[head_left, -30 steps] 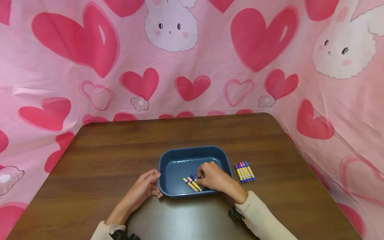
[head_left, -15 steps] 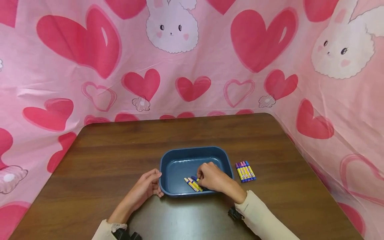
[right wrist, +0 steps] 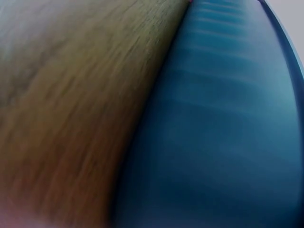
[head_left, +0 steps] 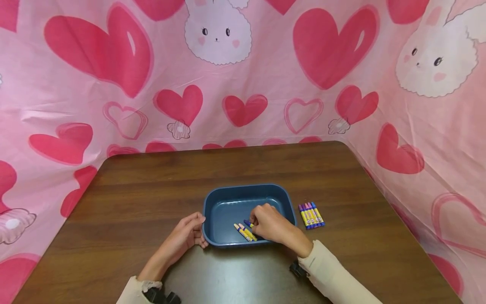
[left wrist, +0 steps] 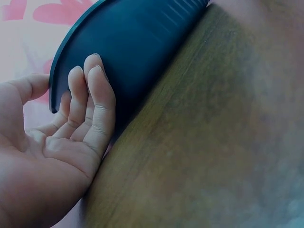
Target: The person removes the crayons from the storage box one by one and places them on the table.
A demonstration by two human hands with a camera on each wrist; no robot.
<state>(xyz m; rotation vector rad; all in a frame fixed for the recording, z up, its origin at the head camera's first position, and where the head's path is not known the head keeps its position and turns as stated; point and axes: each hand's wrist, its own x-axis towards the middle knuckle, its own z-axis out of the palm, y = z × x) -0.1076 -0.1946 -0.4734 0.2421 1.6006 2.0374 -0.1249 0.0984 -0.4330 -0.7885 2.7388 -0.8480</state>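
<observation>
A dark blue rectangular tray (head_left: 228, 211) sits on the table. At its left end my left hand (head_left: 186, 232) grips the rim, thumb at the top edge and bent fingers against the outer wall; the left wrist view shows this hand (left wrist: 71, 118) and the tray's outside (left wrist: 137, 42). My right hand (head_left: 271, 223) reaches inside, fingers curled down on a dark blue crayon (head_left: 248, 223), whose far end is hidden beneath them. Beside it two yellow-wrapped crayons (head_left: 243, 232) lie slanted on the tray floor. The right wrist view shows only the tray's outer wall (right wrist: 213, 142) and wood.
Right of the tray, several crayons (head_left: 311, 215) lie side by side in a neat row on the brown wooden table (head_left: 171, 177). Pink cloth (head_left: 243, 76) with hearts and rabbits hangs behind and along the sides.
The dark blue crayon has turned slightly and stands a bit farther from the two yellow-wrapped ones. Both hands have stayed nearly in place; the view shifted slightly.
</observation>
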